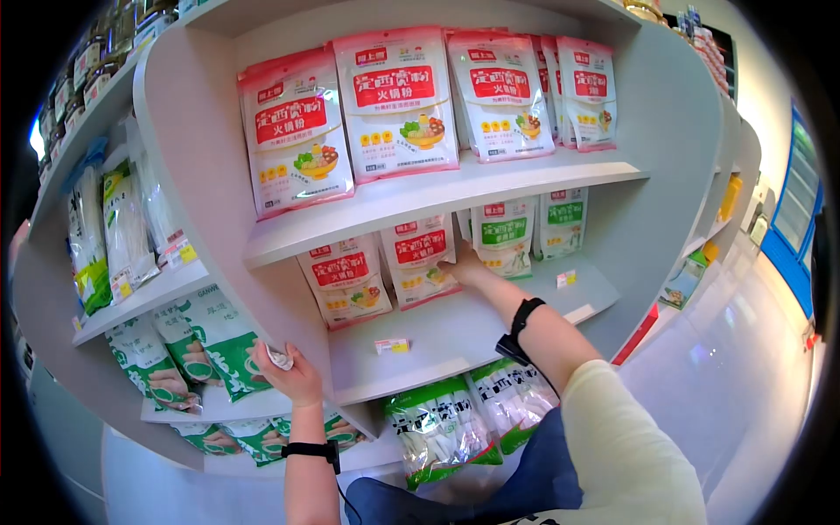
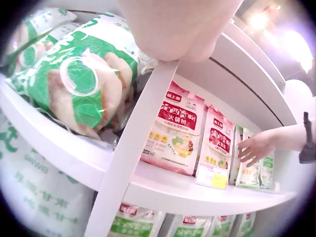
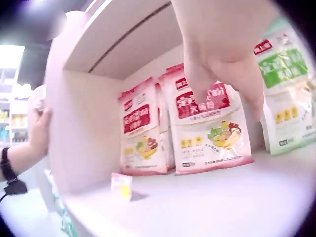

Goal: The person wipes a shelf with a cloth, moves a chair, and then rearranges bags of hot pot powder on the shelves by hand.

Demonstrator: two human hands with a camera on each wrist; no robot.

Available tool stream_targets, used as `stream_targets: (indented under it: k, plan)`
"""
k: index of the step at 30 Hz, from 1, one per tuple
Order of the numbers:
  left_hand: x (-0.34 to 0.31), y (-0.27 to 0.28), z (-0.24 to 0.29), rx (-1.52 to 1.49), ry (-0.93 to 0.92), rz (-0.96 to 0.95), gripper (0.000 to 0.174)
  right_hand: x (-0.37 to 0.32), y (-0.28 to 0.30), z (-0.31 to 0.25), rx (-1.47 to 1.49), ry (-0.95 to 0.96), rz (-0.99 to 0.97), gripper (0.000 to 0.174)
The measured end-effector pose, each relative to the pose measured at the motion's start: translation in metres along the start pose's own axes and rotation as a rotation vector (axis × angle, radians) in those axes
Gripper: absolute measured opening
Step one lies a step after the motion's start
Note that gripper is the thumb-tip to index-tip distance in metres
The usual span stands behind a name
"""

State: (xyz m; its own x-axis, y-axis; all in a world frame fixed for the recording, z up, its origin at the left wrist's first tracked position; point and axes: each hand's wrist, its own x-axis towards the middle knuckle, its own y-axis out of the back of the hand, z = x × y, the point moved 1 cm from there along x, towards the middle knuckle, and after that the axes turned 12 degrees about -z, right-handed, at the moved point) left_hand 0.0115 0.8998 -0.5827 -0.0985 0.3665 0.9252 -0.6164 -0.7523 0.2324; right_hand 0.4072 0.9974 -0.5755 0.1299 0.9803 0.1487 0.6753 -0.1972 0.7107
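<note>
My right hand reaches onto the middle shelf, beside a red-and-white bag of hot pot noodles. In the right wrist view, its thumb overlaps the front of that bag and its fingers extend down by the right edge. A green-labelled bag stands just right of the fingers. The left wrist view shows this hand with its fingers extended and spread. My left hand is at the front edge of the shelf divider, its fingers curled round a small crumpled white piece.
Red-and-white bags line the upper shelf. Another red-labelled bag stands left on the middle shelf, behind a price tag. Clear noodle packs lie below. Green-and-white bags fill the left bay. A blue-framed cooler stands far right.
</note>
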Motion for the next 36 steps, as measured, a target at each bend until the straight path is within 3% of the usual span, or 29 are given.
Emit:
stream_targets:
  k: [2,3,6,7,11,16,20,22,26,27,30,34,36]
  plan:
    - [0.0,0.0,-0.002,-0.004,0.007,-0.001,0.047,0.021,-0.003,0.01,0.334,0.031,0.029,0.089]
    - [0.001,0.0,-0.001,-0.003,0.013,0.007,0.047,0.081,-0.043,0.071,0.442,0.185,0.09,0.095]
    - [0.001,0.0,0.001,-0.01,0.028,0.022,0.047,0.03,-0.016,0.014,0.349,0.018,-0.009,0.088]
    - [0.0,-0.001,0.001,-0.02,0.029,0.023,0.047,0.011,-0.016,0.001,0.304,0.0,0.189,0.067]
    - [0.0,0.0,0.004,-0.005,0.033,0.021,0.048,0.032,-0.047,0.047,0.167,0.051,0.089,0.036]
    - [0.0,0.0,-0.001,0.015,0.004,0.011,0.048,-0.023,-0.011,0.019,0.143,0.225,0.281,0.022]
    - [-0.001,0.0,-0.001,0.021,-0.001,0.015,0.048,-0.096,0.046,0.0,-0.028,0.632,0.442,0.013]
    - [0.0,0.0,-0.001,0.024,-0.02,0.025,0.047,-0.135,0.078,-0.01,-0.032,0.7,0.401,0.014]
    - [-0.001,0.0,0.0,0.041,-0.012,0.02,0.047,-0.203,0.166,-0.055,-0.086,0.639,0.311,0.017]
    - [-0.001,0.001,0.0,0.036,-0.008,0.014,0.047,-0.209,0.189,-0.071,0.038,0.591,0.343,0.014]
    - [-0.001,0.002,0.004,0.0,0.041,0.009,0.047,-0.184,0.263,-0.107,0.338,0.44,0.358,0.01]
    - [0.0,0.002,0.005,0.043,0.022,0.017,0.047,-0.094,0.327,-0.118,0.622,0.578,0.396,0.016]
    - [0.002,0.005,0.008,0.106,-0.026,0.024,0.047,-0.043,0.337,-0.108,0.71,0.507,0.363,0.017]
